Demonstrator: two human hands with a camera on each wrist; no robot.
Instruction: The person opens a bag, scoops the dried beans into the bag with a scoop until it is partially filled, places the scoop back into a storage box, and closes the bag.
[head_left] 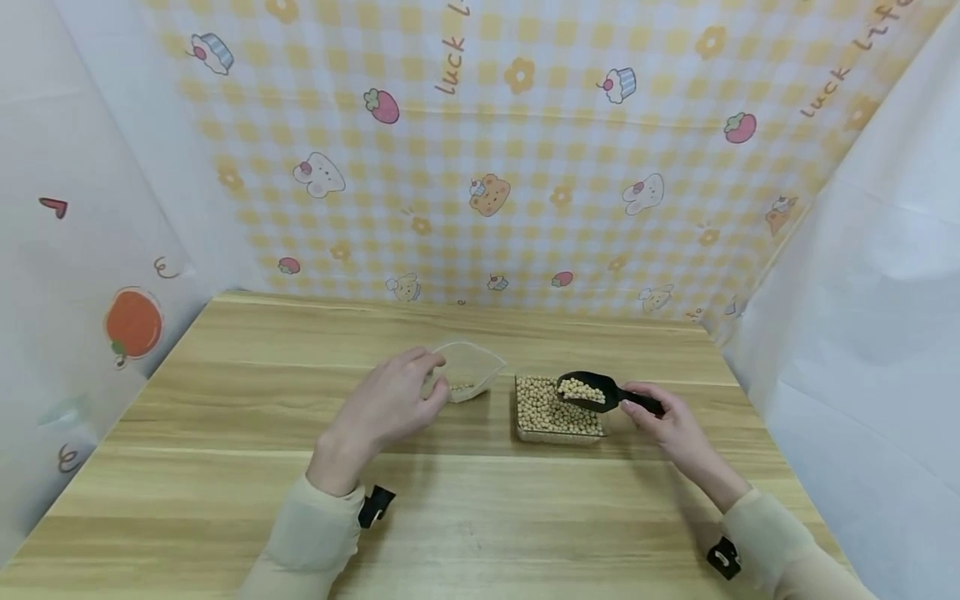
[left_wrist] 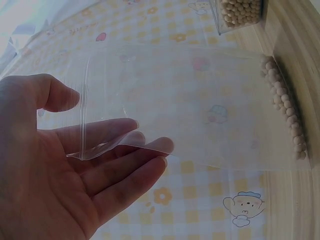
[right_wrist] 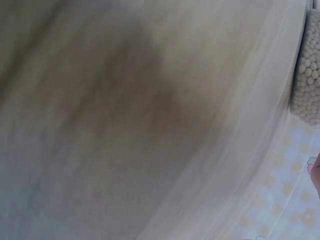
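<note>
My left hand (head_left: 393,396) is at the near-left side of a clear zip bag (head_left: 472,367), its thumb and fingers curved round the bag's edge by the mouth. In the left wrist view, several fingers show through the plastic bag (left_wrist: 190,110), and a row of soybeans (left_wrist: 282,97) lies along its bottom. My right hand (head_left: 675,425) grips the handle of a black scoop (head_left: 611,392). Soybeans (head_left: 581,391) fill the scoop's bowl, which is over a clear rectangular box (head_left: 558,437) full of soybeans. The right wrist view catches only a fingertip at its right edge.
The bag and box stand side by side on a wooden table (head_left: 480,517). Behind them hangs a yellow checked cloth (head_left: 480,150), with white cloth (head_left: 870,292) at the sides. Box and beans (right_wrist: 307,85) also show at the right wrist view's edge.
</note>
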